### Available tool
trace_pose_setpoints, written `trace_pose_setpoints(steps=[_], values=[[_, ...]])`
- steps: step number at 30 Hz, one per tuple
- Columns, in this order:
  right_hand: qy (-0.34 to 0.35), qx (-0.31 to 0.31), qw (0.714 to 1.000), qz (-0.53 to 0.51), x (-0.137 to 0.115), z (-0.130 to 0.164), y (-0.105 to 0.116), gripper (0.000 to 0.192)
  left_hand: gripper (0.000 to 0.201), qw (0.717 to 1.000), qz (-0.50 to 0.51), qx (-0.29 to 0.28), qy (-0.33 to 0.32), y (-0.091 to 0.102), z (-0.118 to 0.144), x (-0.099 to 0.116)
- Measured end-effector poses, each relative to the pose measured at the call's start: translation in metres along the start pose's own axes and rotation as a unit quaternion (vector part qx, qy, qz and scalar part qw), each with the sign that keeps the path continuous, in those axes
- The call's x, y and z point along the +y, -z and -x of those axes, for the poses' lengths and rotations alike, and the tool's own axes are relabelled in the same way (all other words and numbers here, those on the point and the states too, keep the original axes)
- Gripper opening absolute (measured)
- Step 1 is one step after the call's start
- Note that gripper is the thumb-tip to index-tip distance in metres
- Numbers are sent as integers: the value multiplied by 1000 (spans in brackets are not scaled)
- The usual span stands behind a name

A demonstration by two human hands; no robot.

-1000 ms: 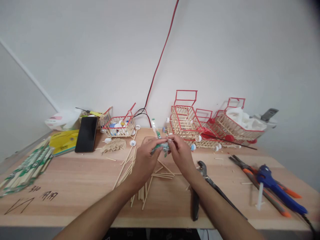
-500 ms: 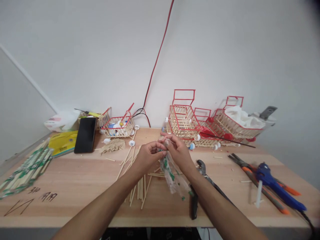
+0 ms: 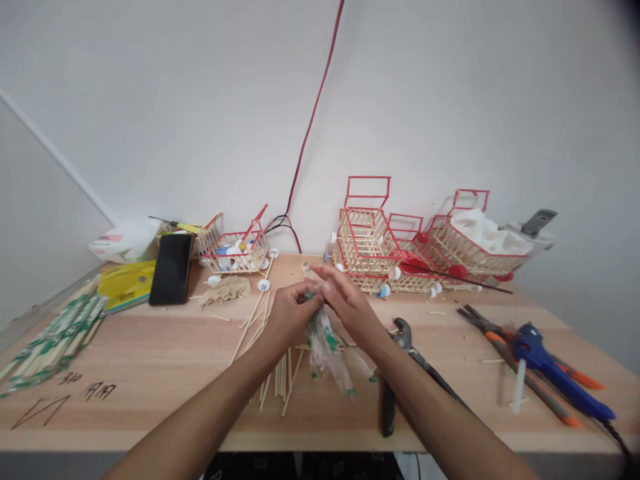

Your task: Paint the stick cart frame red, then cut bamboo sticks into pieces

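Note:
Crumpled clear plastic wrappers (image 3: 325, 353) with green print hang between my two hands over the middle of the table. My left hand (image 3: 290, 313) is closed, pinching their bunched top between thumb and fingers. Against the same bunch, my right hand (image 3: 353, 310) has its fingers longer and straighter, and the plastic lies between them and the thumb. A small green-tipped end of wrapper (image 3: 306, 267) pokes out above the fingertips. Below the hands, loose wooden sticks (image 3: 283, 377) lie on the wooden table (image 3: 175, 407), partly hidden by the wrappers.
Wrapped sticks (image 3: 65, 333), a yellow packet (image 3: 125, 287) and a phone (image 3: 171, 270) lie left. Small stick-built carts (image 3: 367, 243) line the wall. A black-handled cutter (image 3: 389, 403), orange-handled pliers (image 3: 530, 380) and a blue glue gun (image 3: 560, 373) lie right.
Both hands have shifted slightly left with the wrappers. The right fingers have straightened, and the hanging plastic has swung and spread; a wrapper end now sticks out above the fingers.

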State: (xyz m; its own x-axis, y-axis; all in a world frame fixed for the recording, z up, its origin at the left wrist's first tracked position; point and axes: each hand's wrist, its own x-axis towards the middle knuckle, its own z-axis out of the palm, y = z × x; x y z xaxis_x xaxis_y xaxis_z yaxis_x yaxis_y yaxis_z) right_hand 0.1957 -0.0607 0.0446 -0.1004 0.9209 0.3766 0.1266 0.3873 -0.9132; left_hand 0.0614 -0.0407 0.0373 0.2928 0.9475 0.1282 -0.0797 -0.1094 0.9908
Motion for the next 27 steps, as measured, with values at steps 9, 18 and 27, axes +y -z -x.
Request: trace_pose_setpoints(steps=[9, 18, 27], values=[[-16, 26, 998, 50, 17, -3, 5, 16, 32, 996, 80, -31, 21, -1, 0, 3], [-5, 47, 995, 88, 22, -7, 11, 19, 29, 995, 69, -77, -9, 0, -4, -3], [76, -89, 988, 103, 14, -7, 18, 15, 41, 966, 195, -119, 122, 17, -8, 4]])
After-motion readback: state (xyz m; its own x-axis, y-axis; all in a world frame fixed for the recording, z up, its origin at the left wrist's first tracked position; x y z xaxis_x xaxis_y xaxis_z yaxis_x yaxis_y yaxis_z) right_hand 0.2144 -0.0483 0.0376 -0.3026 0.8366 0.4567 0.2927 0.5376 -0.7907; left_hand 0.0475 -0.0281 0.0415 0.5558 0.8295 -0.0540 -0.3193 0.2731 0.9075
